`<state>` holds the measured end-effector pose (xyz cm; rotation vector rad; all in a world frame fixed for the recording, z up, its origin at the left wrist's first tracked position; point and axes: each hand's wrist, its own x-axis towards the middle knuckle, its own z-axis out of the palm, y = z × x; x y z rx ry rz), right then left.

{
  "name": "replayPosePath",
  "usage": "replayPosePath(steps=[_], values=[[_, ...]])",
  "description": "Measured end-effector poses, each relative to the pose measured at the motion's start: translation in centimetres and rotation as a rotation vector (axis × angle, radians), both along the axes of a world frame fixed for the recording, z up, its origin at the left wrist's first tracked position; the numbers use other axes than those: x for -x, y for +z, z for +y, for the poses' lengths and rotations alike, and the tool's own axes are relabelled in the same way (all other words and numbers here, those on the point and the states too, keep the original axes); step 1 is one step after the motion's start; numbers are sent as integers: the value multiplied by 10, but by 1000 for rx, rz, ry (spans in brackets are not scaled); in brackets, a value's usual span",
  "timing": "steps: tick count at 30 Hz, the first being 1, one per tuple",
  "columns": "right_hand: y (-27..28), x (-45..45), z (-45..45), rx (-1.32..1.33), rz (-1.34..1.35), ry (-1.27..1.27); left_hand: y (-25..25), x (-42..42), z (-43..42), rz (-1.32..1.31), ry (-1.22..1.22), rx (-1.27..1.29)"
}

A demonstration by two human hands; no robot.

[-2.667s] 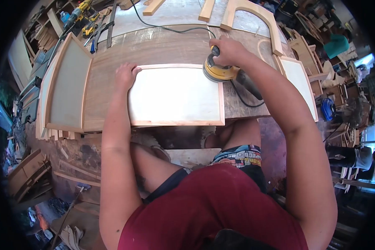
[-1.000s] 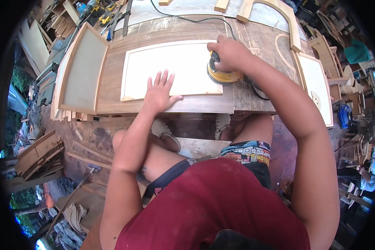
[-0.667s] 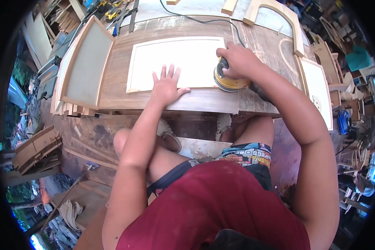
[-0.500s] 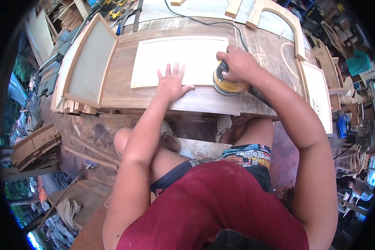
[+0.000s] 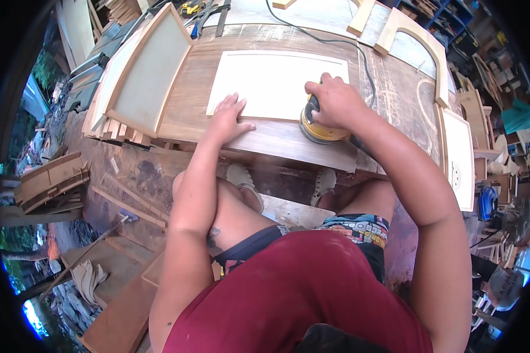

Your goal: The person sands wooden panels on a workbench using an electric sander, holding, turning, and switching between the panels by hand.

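Observation:
A white panel with a thin light wooden edge (image 5: 271, 82) lies flat on the brown wooden table (image 5: 176, 120). My left hand (image 5: 225, 120) rests at the panel's lower left edge, its thumb out to the side and nothing gripped. My right hand (image 5: 338, 103) is wrapped round the top of a yellow and black sander (image 5: 319, 130). The sander sits at the panel's lower right corner, partly over the near edge. Its underside is hidden, and a dark cord (image 5: 312, 36) runs across the table behind it.
A framed panel (image 5: 150, 73) leans at the table's left, over stacked wood strips. At the right are a curved wooden arch (image 5: 415, 32) and another white panel (image 5: 458, 156). Tools (image 5: 193, 9) lie at the back left. A blue coil (image 5: 486, 203) hangs beyond the table's right side.
The view has shifted. My left hand has moved left along the panel's near edge, its fingers closer together. The sander, still in my right hand, has moved from the panel's far right corner to the near one.

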<state>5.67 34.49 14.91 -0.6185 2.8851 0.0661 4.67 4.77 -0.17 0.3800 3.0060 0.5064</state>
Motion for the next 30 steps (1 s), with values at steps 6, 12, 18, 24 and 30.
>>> replayPosePath(steps=[6,12,18,24,30], values=[[-2,9,-28,30,3,37,0,-7,9,37,-147,-306],[-14,19,-57,88,58,109,3,-18,42,205,-203,-419],[-16,26,-91,127,70,168,-8,-14,71,32,-29,-762],[-6,23,-115,98,20,139,1,-6,67,74,52,-910],[1,36,-127,86,-6,167,7,3,55,85,144,-848]])
